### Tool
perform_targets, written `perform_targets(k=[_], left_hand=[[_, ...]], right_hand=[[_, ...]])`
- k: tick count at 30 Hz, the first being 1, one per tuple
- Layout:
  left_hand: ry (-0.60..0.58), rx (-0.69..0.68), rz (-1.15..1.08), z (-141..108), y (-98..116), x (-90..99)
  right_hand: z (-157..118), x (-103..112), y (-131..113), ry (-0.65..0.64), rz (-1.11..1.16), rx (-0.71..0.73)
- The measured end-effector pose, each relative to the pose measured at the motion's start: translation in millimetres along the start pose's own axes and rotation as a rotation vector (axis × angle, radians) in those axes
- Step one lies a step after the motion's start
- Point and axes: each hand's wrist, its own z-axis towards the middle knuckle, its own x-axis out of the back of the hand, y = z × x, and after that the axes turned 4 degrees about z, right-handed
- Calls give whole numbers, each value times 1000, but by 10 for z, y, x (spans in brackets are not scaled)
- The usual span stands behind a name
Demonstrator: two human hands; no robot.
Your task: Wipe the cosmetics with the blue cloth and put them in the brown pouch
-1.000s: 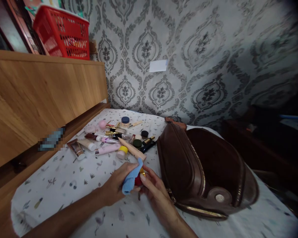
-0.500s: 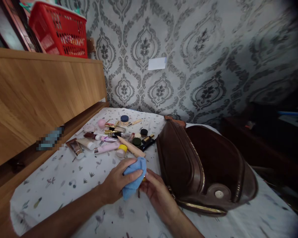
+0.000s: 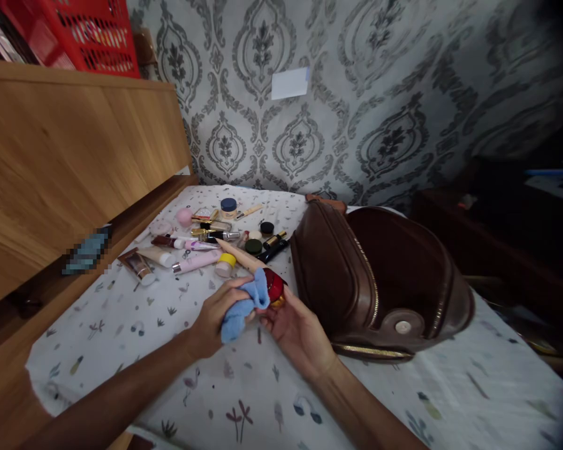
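Observation:
Bunched in my left hand (image 3: pixel 218 319) is a light blue cloth (image 3: pixel 239 317), its fingers closed over the folds. My right hand (image 3: pixel 300 331) grips a small, shiny red round item with a gold-yellow base (image 3: pixel 274 286); its exact kind is unclear. The cloth touches the red item's left side. Just beyond the hands lie cosmetics: a jar with a yellow lid (image 3: pixel 225 264), a beige pointed tube (image 3: pixel 238 255), a pink tube (image 3: pixel 197 262) and a dark green round lid (image 3: pixel 253 246). An open brown leather bag (image 3: pixel 331 281) stands right of my right hand.
More tubes and compacts, a blue-lidded jar (image 3: pixel 228 207) and a pink sponge (image 3: pixel 184 217) lie on the patterned white sheet (image 3: pixel 234 400). A wooden cabinet (image 3: pixel 84 137) borders the left, with a red basket (image 3: pixel 98 37) on top. A patterned wall (image 3: pixel 319 144) rises behind.
The red item, mostly hidden behind the cloth before, now shows between my hands. My left hand with the cloth has shifted slightly left of it. The view has tilted downward.

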Motion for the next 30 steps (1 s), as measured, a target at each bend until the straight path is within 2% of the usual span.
perform_targets(k=[5,11,15,17,20,22,27,30], left_hand=[[71,192,-115,19,56,20],[48,444,-269,24,137,27],[125,616,-422,2,75,4],[112,644,-498,0,32,15],[-29,641,-604,14,-11,53],[-86,646,-597,30,-22,68],[-64,675,-471,85,-3,18],[6,707,-463,128,37,-35]], right_hand=[[-29,-40,-18,-42,-79,28],[-53,-60,-44,-93,-245,177],[-57,-43,-30,-89,-434,263],[-67,-36,-15,-112,-592,322],[-92,-36,-1,-121,-860,463],[-107,-33,-1,-109,-977,544],[-98,19,-1,-68,-1058,630],[-87,44,9,-92,-1061,639]])
